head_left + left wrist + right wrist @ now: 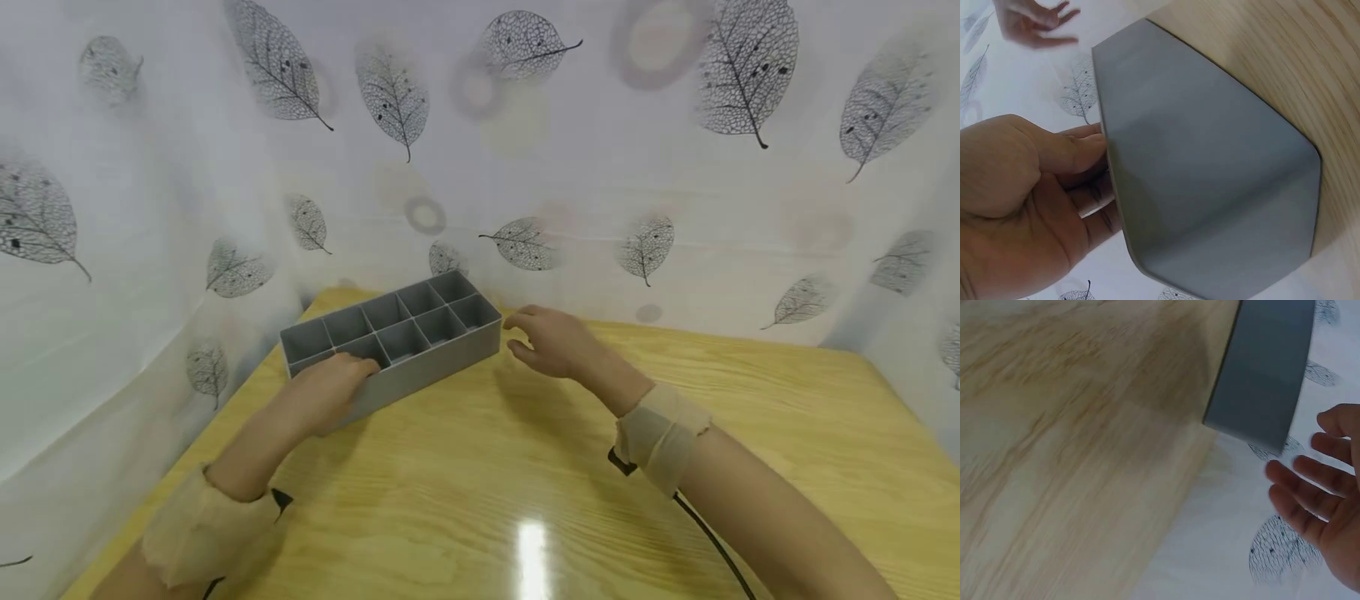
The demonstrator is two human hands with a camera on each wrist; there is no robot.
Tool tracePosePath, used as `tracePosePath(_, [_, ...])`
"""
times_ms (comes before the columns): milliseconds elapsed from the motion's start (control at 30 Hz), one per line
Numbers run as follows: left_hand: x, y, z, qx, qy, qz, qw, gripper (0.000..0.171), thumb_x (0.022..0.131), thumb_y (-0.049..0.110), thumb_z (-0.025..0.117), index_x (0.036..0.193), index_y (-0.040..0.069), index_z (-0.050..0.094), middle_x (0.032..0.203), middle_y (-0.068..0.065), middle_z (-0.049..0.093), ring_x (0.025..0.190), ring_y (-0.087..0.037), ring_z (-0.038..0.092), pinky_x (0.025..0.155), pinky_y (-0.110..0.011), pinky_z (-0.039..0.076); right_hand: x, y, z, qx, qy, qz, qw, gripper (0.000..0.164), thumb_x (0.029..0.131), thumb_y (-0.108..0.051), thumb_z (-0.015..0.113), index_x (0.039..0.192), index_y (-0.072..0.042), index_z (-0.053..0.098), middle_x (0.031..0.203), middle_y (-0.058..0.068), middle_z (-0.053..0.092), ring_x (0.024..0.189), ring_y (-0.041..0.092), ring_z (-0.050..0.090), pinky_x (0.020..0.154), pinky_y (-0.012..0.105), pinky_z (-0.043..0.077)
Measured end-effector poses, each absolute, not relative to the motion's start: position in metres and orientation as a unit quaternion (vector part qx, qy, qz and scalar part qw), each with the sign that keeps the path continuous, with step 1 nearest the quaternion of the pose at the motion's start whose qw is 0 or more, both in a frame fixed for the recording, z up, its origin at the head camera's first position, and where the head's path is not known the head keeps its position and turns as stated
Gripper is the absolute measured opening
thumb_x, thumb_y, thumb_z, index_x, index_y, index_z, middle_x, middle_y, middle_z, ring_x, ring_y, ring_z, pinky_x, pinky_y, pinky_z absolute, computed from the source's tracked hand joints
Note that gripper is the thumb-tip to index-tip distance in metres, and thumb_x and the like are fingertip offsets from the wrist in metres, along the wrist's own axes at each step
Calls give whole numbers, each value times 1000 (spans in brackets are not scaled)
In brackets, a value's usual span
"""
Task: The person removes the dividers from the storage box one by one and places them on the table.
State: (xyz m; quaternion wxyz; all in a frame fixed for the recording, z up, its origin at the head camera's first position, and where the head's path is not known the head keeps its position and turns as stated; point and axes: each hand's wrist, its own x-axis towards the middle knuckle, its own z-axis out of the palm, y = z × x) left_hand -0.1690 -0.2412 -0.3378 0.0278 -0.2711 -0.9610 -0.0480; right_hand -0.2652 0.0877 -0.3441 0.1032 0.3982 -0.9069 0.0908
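Observation:
A grey divided storage box (420, 372), with two rows of square compartments, rests at an angle on the wooden table. My left hand (330, 389) pinches the rim of its near long wall toward the left end, fingers reaching down into a compartment. In the left wrist view the thumb of the left hand (1035, 194) lies at the rim and the other fingers go behind the wall. Just off the box's right end is my right hand (552, 342), fingers spread and slightly bent, holding nothing. The right wrist view has that hand (1322, 487) apart from the box's corner (1260, 387).
The light wooden table (450, 500) extends in front of the box and to its right. A white curtain (570, 167) printed with leaves hangs behind and along the left side. Wrapped bands (663, 433) sit on both wrists, and a black cable (712, 542) trails from the right one.

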Motion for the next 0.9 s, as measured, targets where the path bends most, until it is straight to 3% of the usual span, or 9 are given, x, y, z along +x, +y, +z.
tracePosePath(200, [-177,-243,-340,-306,-949,-67,26,30,80,-11,56,106,4,61,92,-5,64,81,-17,58,70,-34,50,-284,63,-357,418,-892,95,146,31,87,-20,57,116,-10,60,116,9,58,108,28,50,87,42,46])
tracePosePath(300, [-177,-244,-341,-311,-948,-71,23,30,83,-10,53,110,2,60,96,-7,65,84,-18,59,73,-36,51,-290,56,-361,409,-899,74,139,21,89,-17,54,106,-13,66,99,6,65,93,25,55,77,41,50])
tracePosePath(433, [-175,-244,-342,-320,-945,-53,31,21,86,-5,51,101,5,61,86,-3,63,76,-14,57,65,-33,49,-294,51,-363,385,-913,70,116,18,91,-14,52,93,-18,69,83,0,66,74,18,58,66,37,50])
tracePosePath(567, [-173,-243,-341,-317,-946,-48,42,19,83,-7,54,95,6,61,80,-2,61,71,-13,55,60,-31,48,-294,51,-360,386,-914,77,102,16,91,-14,52,90,-16,68,83,1,66,73,18,59,66,37,51])
tracePosePath(767, [-170,-241,-341,-306,-949,-62,33,26,82,-9,54,102,4,62,90,-4,65,78,-16,59,65,-33,50,-287,59,-357,408,-907,78,76,18,91,-13,50,93,-15,69,88,2,67,77,19,61,74,35,52])
tracePosePath(900, [-168,-240,-343,-309,-948,-66,34,28,80,-11,54,104,2,62,91,-6,65,79,-18,60,66,-33,51,-280,68,-355,429,-898,75,61,18,93,-13,50,92,-13,67,83,1,67,71,16,59,71,32,52])
